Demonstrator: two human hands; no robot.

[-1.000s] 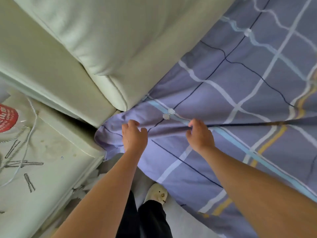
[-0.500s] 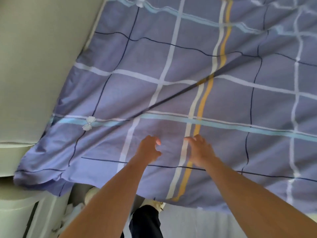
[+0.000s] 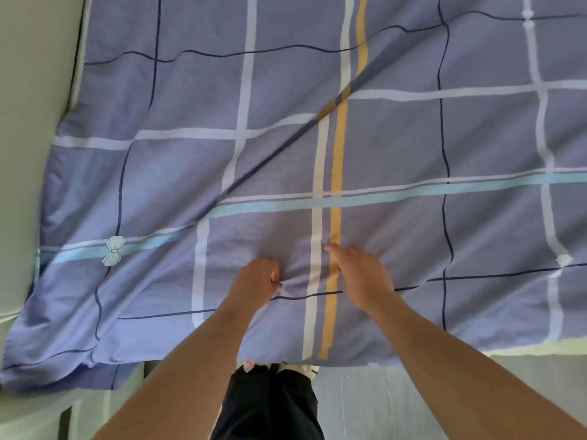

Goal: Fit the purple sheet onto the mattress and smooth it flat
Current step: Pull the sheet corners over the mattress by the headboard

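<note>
Sheet [image 3: 413, 138] lies spread over the mattress [image 3: 540, 349], its diagonal crease [image 3: 286, 144] still there. Left hand [image 3: 254, 282] fingers pinch bunched fabric near the front edge. Right hand [image 3: 362, 271] has released the fold and now presses flat, fingers straight.

Left hand [image 3: 255, 281] now bunching purple checked fabric sheet [image 3: 397, 138], right hand [image 3: 362, 271] flat on it, both shifted rightward along it

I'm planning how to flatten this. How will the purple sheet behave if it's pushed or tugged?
Probably floppy: the sheet puckers where the left hand bunches it. It likely drags rather than stretches, given the long diagonal crease. Seems light and thin: its near corner droops limp.
</note>
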